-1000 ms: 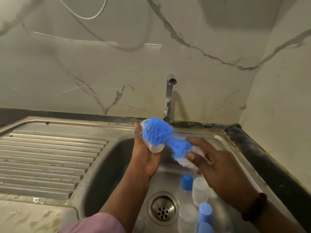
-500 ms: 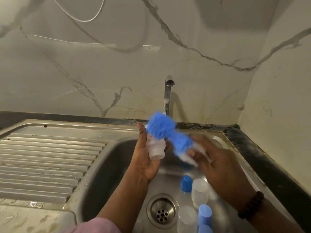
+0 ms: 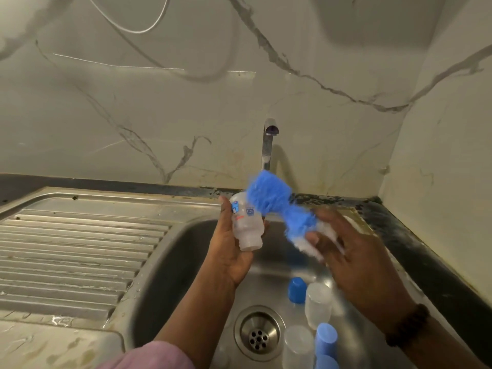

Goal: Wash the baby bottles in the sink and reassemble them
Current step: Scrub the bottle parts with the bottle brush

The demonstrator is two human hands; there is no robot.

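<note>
Now that the brush (image 3: 277, 209) has come out, the left hand (image 3: 231, 251) grips the bottle (image 3: 246, 225) above the sink (image 3: 186, 251); the right hand (image 3: 354, 259) grips the brush, so rinsing seems next.

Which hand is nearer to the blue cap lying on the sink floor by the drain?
Right. The right hand, gripping the brush handle, hangs just above and right of the blue cap. The left hand, holding the clear bottle, is farther off to the cap's upper left.

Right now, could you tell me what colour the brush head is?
Bright blue; the brush head shows best in the head view.
</note>
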